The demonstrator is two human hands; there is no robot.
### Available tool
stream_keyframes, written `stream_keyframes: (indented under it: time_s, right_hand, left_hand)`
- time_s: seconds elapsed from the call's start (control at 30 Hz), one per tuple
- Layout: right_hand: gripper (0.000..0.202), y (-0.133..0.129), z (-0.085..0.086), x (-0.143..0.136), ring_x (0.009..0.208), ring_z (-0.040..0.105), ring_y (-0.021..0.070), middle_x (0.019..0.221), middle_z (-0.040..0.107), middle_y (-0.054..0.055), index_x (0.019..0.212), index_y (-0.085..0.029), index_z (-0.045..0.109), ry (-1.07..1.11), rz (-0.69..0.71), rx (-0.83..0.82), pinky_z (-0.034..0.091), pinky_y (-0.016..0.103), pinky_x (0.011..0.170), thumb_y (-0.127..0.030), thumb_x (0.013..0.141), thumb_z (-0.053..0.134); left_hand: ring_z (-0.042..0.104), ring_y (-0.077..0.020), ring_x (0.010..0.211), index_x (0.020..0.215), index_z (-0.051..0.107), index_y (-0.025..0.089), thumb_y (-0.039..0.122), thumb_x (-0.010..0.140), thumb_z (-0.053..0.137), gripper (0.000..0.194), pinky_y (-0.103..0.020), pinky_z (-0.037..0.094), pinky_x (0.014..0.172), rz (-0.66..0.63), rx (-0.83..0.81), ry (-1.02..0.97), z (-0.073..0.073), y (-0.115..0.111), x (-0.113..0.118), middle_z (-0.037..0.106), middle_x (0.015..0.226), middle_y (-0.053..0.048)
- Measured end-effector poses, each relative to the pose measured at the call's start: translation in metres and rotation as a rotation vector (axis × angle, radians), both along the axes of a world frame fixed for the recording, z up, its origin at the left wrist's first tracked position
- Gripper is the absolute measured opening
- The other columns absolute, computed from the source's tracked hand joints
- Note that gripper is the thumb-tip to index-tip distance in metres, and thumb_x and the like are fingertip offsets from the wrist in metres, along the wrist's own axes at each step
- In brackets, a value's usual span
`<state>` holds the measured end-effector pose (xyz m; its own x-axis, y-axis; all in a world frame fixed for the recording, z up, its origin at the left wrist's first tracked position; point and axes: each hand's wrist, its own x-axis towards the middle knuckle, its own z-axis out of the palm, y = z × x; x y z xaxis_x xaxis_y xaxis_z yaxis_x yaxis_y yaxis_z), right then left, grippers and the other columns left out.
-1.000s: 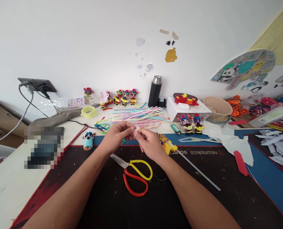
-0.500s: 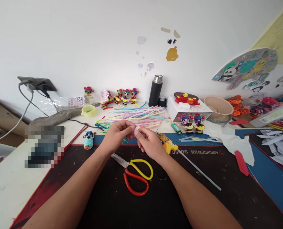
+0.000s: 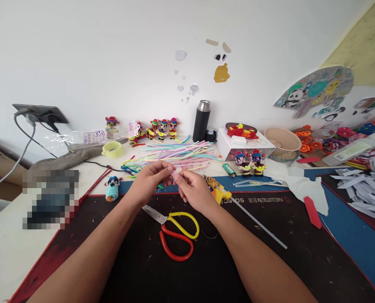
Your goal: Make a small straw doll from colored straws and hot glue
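Pinkish piece (image 3: 174,173), mostly hidden, pinched between left fingers (image 3: 165,173) and right fingers (image 3: 182,181).

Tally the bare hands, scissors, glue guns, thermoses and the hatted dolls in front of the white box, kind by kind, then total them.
Bare hands: 2 (left hand, right hand)
Scissors: 1 pair
Glue gun: 1
Thermos: 1
Hatted dolls in front of the white box: 2
Total: 7

Soft brightness on the wall (image 3: 127,63), wide-angle stretch at edges, 1 pixelated patch (image 3: 53,198) at left
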<state>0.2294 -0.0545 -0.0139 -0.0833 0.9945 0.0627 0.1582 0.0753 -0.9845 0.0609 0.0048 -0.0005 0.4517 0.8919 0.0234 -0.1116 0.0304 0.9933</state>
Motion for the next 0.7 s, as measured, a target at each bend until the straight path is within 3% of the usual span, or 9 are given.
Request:
stream_keyframes:
  time_s: [0.3, 0.5, 0.7]
  right_hand:
    - [0.037, 0.002, 0.0018, 0.001, 0.04, 0.047, 0.0099, 0.057, 0.055, -0.006, 0.091, -0.021, 0.059, 0.118, -0.046, -0.024, 0.035, 0.023, 0.043, -0.057, 0.1, 0.055]
    - [0.035, 0.0026, 0.0004, -0.0005, 0.04, 0.047, 0.0092, 0.058, 0.056, -0.007, 0.091, -0.022, 0.057, 0.132, -0.032, -0.023, 0.035, 0.022, 0.042, -0.055, 0.101, 0.055]
    - [0.029, 0.0041, -0.0016, -0.0003, 0.039, 0.046, 0.0087, 0.056, 0.054, -0.008, 0.092, -0.021, 0.06, 0.109, -0.038, -0.02, 0.035, 0.022, 0.041, -0.049, 0.1, 0.057]
  left_hand:
    - [0.056, -0.0129, 0.061, 0.082, 0.074, 0.018, 0.046, 0.075, 0.088, 0.032, -0.025, 0.044, 0.059, 0.169, -0.059, -0.092, 0.0026, 0.0039, -0.0019, 0.066, 0.067, 0.0]
    - [0.057, -0.0134, 0.063, 0.085, 0.074, 0.018, 0.046, 0.082, 0.084, 0.03, -0.025, 0.044, 0.06, 0.132, 0.035, -0.01, -0.0004, 0.0018, -0.0007, 0.067, 0.069, 0.0]
    - [0.06, -0.0145, 0.064, 0.093, 0.076, 0.018, 0.052, 0.082, 0.084, 0.036, -0.025, 0.045, 0.059, 0.057, -0.037, -0.042, 0.0002, 0.0003, -0.0001, 0.068, 0.072, -0.001]
